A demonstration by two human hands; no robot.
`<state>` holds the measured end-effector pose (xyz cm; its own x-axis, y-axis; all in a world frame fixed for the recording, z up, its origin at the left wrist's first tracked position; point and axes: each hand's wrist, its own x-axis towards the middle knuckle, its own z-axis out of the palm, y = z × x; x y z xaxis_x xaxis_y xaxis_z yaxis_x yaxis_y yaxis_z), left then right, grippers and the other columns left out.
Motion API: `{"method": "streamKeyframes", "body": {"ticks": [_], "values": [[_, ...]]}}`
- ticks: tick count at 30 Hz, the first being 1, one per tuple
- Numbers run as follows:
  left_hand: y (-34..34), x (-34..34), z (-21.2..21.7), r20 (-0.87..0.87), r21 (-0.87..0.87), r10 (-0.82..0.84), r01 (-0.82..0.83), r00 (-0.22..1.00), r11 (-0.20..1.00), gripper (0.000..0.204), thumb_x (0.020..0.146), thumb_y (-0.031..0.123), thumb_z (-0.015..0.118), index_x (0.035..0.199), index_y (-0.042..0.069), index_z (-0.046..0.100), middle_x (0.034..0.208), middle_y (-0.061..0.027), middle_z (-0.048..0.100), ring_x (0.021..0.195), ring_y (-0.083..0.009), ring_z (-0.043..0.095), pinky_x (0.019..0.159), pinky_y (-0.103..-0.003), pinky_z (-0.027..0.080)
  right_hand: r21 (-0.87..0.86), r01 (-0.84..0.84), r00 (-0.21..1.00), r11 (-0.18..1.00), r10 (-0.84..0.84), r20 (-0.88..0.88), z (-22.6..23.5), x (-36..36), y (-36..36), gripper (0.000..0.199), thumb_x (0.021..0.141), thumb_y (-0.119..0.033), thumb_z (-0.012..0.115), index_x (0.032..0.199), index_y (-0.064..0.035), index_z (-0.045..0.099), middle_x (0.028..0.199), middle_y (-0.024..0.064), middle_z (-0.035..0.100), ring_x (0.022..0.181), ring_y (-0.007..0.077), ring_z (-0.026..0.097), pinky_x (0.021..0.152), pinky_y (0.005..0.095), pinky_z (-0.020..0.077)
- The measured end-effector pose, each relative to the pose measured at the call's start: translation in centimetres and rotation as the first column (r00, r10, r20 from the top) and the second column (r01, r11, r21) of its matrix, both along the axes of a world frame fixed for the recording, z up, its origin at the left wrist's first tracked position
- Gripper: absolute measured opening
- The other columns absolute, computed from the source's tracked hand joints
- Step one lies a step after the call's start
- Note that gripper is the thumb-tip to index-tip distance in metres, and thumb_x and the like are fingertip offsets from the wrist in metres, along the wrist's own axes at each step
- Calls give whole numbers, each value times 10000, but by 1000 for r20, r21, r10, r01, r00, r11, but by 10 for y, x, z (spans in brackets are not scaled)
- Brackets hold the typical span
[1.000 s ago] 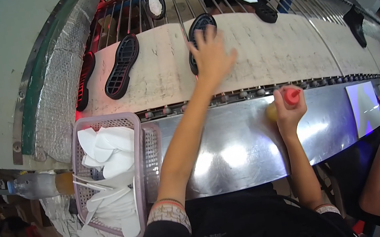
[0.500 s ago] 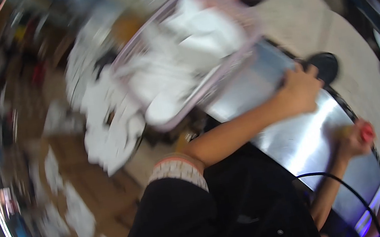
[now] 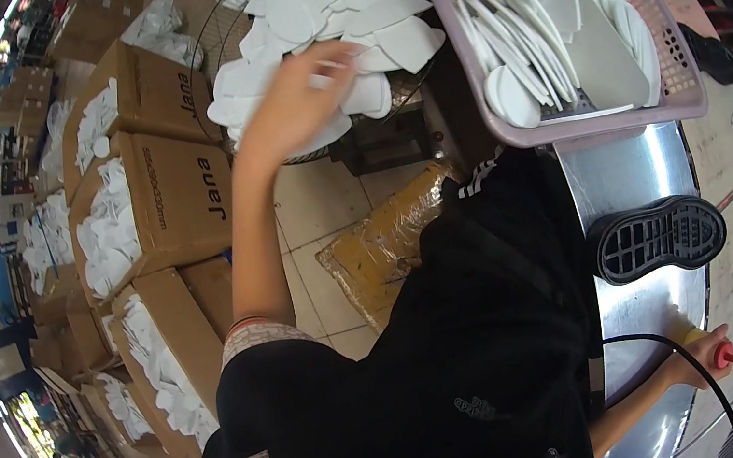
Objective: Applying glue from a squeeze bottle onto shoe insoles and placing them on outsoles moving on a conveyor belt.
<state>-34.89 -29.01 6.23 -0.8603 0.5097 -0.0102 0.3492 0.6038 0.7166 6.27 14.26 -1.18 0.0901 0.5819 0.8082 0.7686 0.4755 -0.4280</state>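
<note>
Heaped beside the pink basket (image 3: 518, 141): white pads (image 3: 383, 15), likely light, bendy, best pinched by an edge. Over them: left hand (image 3: 290, 100), fingers blurred, cannot tell if gripping. On metal table (image 3: 606, 167): black sole (image 3: 658, 238), probably rubbery. Clasped in right hand (image 3: 697, 360): red-tipped bottle (image 3: 723, 355).

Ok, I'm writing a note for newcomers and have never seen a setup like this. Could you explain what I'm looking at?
There's no robot here: these are a person's bare hands. The camera is worn on the person's head, looking down, and its fisheye lens bends straight edges. The left hand is at a heap of white pieces; blur hides whether it grips one. The right hand holds a bottle with a red tip. On the shiny metal table, a black shoe sole lies grid side up. Near it is a purple basket with more white pieces in it. Cardboard boxes stand on the person's left.
</note>
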Motion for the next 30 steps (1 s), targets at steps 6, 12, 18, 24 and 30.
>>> {"method": "streamKeyframes", "body": {"ticks": [6, 12, 18, 24, 30], "values": [[-96, -31, -45, -289, -629, 578, -607, 763, 486, 437, 840, 450, 531, 1077, 98, 638, 1070, -140, 641, 997, -331, 605, 840, -433, 474, -181, -148, 957, 972, 94, -276, 4, 0, 1, 505, 716, -340, 794, 959, 43, 571, 915, 154, 638, 864, 258, 634, 698, 311, 534], [-82, -23, -61, -429, -549, 547, -688, 719, 474, 490, 802, 477, 580, 1100, 92, 634, 1134, -141, 613, 1035, -309, 589, 844, -424, 472, -289, -748, 657, 597, 606, -448, 6, 49, 39, 815, 807, -541, 614, 1314, 31, 330, 1282, 187, 501, 1168, 329, 509, 1017, 467, 365], [-47, -50, -73, -435, -268, 305, -445, 847, 855, 445, 772, 408, 642, 1038, 52, 660, 1080, -161, 625, 1015, -297, 594, 835, -407, 472, -407, -678, 734, 612, 534, -420, 14, 52, 13, 797, 820, -530, 601, 1327, 20, 323, 1287, 186, 498, 1185, 329, 492, 1029, 464, 348], [40, -68, -51, -196, -338, 291, -343, 937, 877, 548, 762, 545, 595, 959, 41, 682, 911, -161, 668, 866, -308, 641, 787, -384, 485, -522, -618, 786, 587, 464, -408, 20, 57, -4, 777, 836, -516, 586, 1342, 7, 315, 1294, 185, 494, 1205, 329, 471, 1044, 461, 327], [51, -89, -67, -313, -490, 387, -496, 868, 717, 535, 788, 568, 524, 946, 85, 692, 870, -162, 678, 861, -300, 650, 763, -380, 490, -620, -577, 815, 531, 419, -400, 26, 57, -4, 757, 852, -503, 571, 1357, -5, 307, 1301, 184, 491, 1225, 329, 450, 1058, 458, 305]]}}
